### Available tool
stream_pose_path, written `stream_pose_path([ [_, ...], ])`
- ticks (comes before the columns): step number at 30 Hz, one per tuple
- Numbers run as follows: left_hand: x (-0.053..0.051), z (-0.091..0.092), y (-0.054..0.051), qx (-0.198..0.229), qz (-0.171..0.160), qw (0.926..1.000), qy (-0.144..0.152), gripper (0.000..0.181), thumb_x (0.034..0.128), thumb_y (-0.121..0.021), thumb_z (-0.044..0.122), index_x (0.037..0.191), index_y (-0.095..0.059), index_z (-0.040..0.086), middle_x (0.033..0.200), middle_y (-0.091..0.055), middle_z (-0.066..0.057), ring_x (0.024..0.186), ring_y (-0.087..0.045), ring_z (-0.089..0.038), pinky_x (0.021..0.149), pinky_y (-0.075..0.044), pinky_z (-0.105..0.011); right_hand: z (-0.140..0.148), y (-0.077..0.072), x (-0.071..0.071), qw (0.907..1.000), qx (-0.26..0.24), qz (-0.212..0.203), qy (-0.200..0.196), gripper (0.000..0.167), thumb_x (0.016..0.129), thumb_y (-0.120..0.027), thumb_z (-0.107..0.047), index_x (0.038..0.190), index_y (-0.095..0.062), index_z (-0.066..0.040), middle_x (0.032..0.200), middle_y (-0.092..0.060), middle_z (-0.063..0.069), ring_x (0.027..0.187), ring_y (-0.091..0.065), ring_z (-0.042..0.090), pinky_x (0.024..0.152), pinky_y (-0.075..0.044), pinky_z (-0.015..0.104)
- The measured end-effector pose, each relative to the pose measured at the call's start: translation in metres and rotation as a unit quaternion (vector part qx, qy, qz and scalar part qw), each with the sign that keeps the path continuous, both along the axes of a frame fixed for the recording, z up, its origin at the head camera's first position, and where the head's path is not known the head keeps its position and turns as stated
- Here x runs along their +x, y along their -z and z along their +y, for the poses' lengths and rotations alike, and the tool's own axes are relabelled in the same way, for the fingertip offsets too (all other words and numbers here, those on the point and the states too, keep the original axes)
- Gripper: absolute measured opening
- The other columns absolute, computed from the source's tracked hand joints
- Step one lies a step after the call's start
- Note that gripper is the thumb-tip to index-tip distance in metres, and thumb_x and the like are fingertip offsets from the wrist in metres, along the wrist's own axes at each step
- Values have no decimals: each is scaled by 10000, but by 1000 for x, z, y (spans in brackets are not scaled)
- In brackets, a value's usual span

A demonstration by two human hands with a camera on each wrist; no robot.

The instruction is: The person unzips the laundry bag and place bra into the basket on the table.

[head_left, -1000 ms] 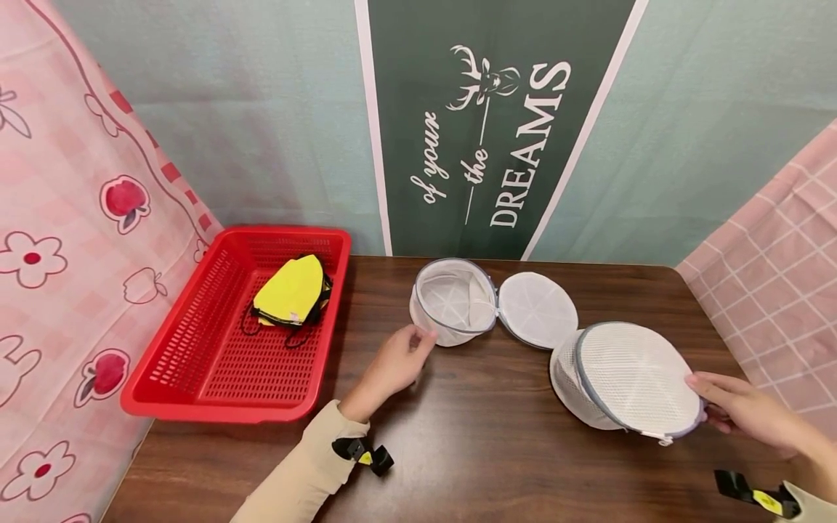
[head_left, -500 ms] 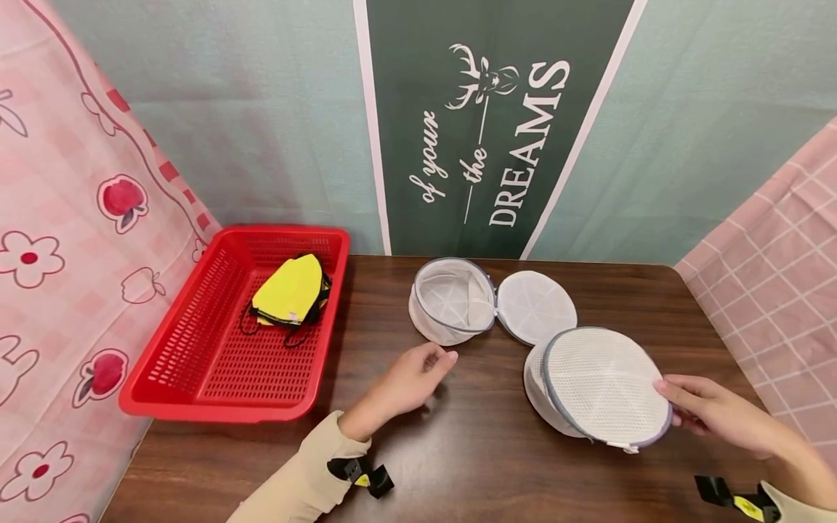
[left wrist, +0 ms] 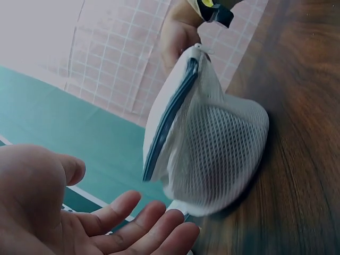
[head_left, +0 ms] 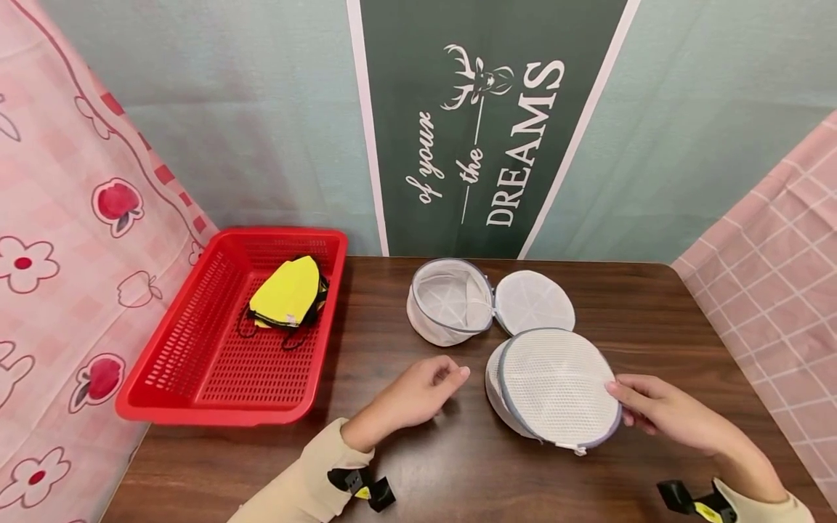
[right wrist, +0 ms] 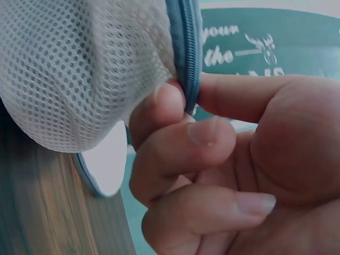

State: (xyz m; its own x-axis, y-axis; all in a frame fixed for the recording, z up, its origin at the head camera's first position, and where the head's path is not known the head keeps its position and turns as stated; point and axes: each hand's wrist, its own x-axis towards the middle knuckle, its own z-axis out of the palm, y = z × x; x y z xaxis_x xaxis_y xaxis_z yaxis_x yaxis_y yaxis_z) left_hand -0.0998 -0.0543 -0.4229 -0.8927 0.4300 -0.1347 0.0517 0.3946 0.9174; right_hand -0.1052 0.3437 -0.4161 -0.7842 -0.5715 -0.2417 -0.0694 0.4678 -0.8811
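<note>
My right hand (head_left: 667,410) pinches the zippered rim of a round white mesh laundry bag (head_left: 559,385), thumb on top and curled fingers below. The lid is down over it, with a zip pull at the front of the grey-blue edge. In the right wrist view the zip band (right wrist: 186,53) runs between thumb and forefinger. My left hand (head_left: 421,392) is just left of this bag, apart from it, its fingers relaxed and holding nothing. Behind stands a smaller white laundry bag (head_left: 438,338), its round lid (head_left: 536,301) folded back flat on the table.
At the left sits a red plastic basket (head_left: 222,415) with perforated walls; a yellow and black folded fabric item (head_left: 284,294) with black cords lies inside. The brown wooden table (head_left: 458,472) ends at a hanging curtain (head_left: 275,131) behind.
My right hand has brought the larger laundry bag leftward, toward the middle of the table. The left hand has moved away from the smaller bag, a little right and nearer me.
</note>
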Motion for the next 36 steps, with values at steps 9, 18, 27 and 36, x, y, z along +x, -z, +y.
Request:
stream_pose_path([
  [9,2,4,3,182,-111,9996,172,364,1063,-526,352,937,-641,30,827,-650,-96,555,-629,-291,507,-494,-260,-33,0,1,9998,-107,187,-12,286,1103,-391,-90,876,-552,-22,704,-548,64,500,-434,156,431,-398,327],
  [18,5,1,5,171,-252,9995,72,372,1064,-526,339,940,-641,7,831,-656,-146,555,-637,-335,500,-501,-267,-58,0,4,9985,-69,543,86,279,1096,-431,-106,849,-553,-62,689,-538,11,507,-441,86,443,-407,306],
  [27,6,-2,12,507,-774,9957,-85,402,1075,-503,336,903,-634,-3,764,-654,-77,533,-597,-190,540,-575,-476,-68,7,3,9975,-258,646,-93,267,1091,-421,-64,859,-552,-56,690,-541,71,496,-449,137,437,-410,292],
  [36,9,-2,13,588,-828,9945,-267,338,1039,-573,368,947,-597,44,673,-627,-38,428,-537,-175,506,-551,-482,-80,5,6,9973,-194,711,-72,268,1090,-435,-77,851,-556,-66,681,-540,50,490,-445,124,440,-405,288],
])
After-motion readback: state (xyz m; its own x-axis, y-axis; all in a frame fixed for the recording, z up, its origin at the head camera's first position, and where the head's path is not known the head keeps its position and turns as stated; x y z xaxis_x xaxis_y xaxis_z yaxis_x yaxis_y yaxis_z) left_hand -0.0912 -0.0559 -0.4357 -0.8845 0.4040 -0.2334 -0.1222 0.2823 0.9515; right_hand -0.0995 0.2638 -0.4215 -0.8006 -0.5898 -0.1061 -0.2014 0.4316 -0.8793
